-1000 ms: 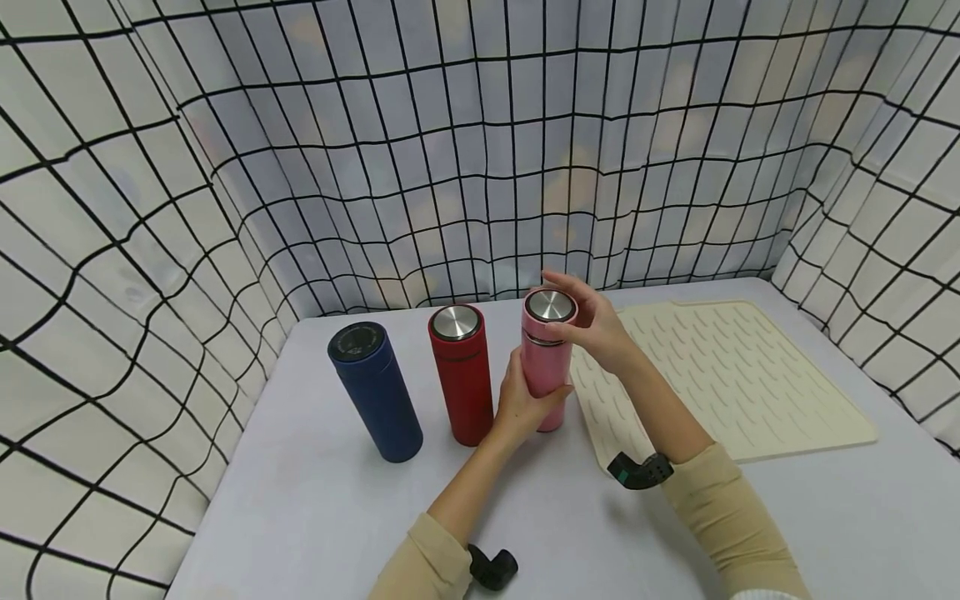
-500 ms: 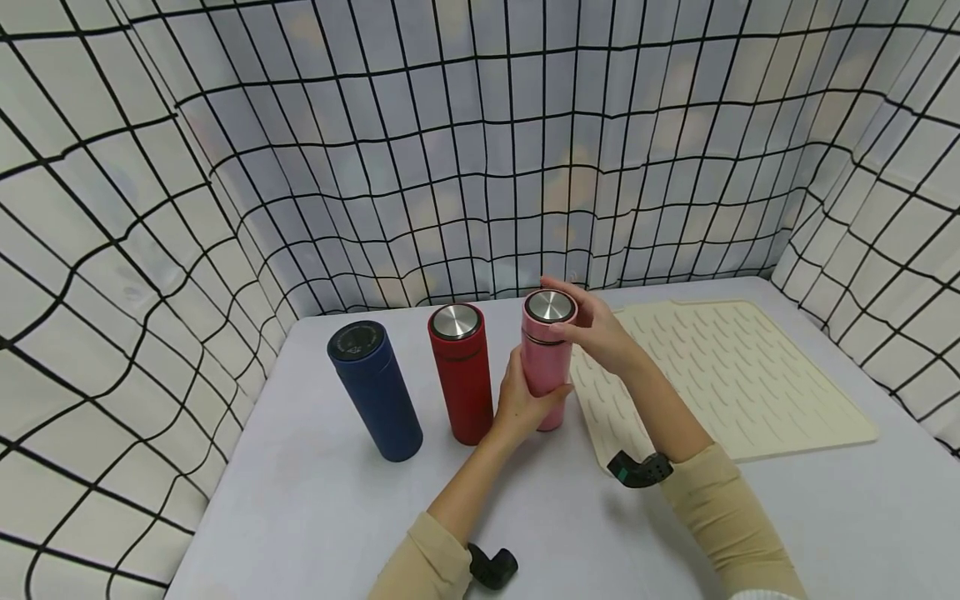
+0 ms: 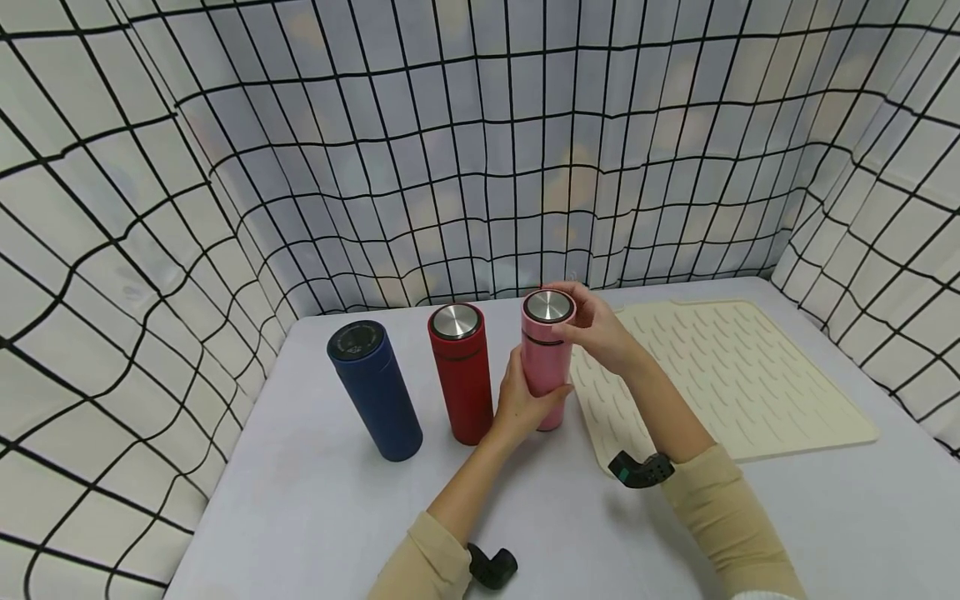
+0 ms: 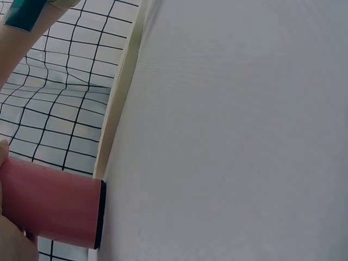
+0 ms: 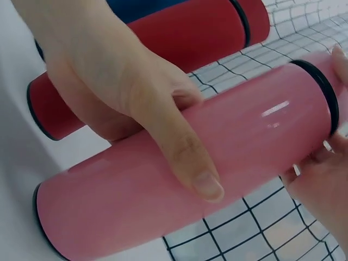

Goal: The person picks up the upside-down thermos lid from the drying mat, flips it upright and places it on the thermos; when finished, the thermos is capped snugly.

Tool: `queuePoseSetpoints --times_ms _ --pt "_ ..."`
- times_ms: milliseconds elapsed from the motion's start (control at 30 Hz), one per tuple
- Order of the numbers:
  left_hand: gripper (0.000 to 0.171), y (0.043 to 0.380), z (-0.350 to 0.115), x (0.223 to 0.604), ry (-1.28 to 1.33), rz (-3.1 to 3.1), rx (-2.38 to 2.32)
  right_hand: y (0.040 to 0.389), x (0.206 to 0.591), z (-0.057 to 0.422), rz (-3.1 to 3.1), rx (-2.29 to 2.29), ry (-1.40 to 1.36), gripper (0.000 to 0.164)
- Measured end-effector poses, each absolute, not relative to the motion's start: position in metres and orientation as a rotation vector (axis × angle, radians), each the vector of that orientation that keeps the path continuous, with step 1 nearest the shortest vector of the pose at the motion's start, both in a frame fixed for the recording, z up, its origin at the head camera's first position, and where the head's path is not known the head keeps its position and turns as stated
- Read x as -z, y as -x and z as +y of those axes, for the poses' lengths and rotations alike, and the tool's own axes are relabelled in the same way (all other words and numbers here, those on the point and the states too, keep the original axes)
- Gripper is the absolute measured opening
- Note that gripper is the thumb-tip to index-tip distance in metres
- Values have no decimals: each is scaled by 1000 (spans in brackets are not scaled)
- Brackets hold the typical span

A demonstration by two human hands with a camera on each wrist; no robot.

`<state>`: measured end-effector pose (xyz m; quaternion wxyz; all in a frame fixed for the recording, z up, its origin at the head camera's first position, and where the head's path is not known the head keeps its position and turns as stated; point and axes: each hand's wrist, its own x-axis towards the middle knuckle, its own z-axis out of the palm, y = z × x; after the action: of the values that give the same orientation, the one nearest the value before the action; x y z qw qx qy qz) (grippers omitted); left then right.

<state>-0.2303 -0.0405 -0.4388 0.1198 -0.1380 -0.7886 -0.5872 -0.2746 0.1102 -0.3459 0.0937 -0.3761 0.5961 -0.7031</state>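
Observation:
A pink thermos flask (image 3: 546, 367) with a steel-topped lid (image 3: 549, 307) stands upright on the white table, right of centre. My left hand (image 3: 521, 402) grips its lower body, and in the right wrist view the left thumb (image 5: 182, 149) lies across the pink wall. At the top, my right hand (image 3: 606, 335) holds the lid between thumb and fingers; some of those fingers are hidden behind it. A dark ring (image 5: 322, 89) runs between lid and body. Just left of the left hand stands a red thermos flask (image 3: 465, 387), and left of that a blue one (image 3: 378, 400).
A cream ridged mat (image 3: 742, 375) lies on the right side of the table (image 3: 300, 533), partly behind the right forearm. Black grid netting (image 3: 480, 167) over pale cloth encloses the back and both sides. Each wrist bears a small black camera (image 3: 641, 469).
The right fingers have shifted slightly around the lid, the far fingertip dropping closer to it. The silver line seen under the lid earlier no longer shows. The left hand and other flasks keep their places.

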Motion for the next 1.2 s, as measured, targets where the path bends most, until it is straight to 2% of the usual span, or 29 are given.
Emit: queuePoseSetpoints --times_ms 233,367,600,767,933,1100,1200 --pt "79 230 -41 438 413 -2301 1714 274 347 107 1787 2085 1119 80" --pt "79 230 -41 438 405 -2317 1723 274 348 105 1809 2128 1072 86" --pt "79 230 -41 438 398 -2321 1718 279 354 107 1708 2157 1114 73" --pt "80 230 -41 439 403 -2314 1711 281 355 107 1689 2167 1123 84" --pt "79 230 -41 439 409 -2305 1724 281 356 107 1694 2168 1133 71" --pt "79 230 -41 440 401 -2311 1719 280 356 107 1693 2129 1139 84" --pt "79 230 -41 440 397 -2314 1715 281 358 107 1639 2122 1131 80"
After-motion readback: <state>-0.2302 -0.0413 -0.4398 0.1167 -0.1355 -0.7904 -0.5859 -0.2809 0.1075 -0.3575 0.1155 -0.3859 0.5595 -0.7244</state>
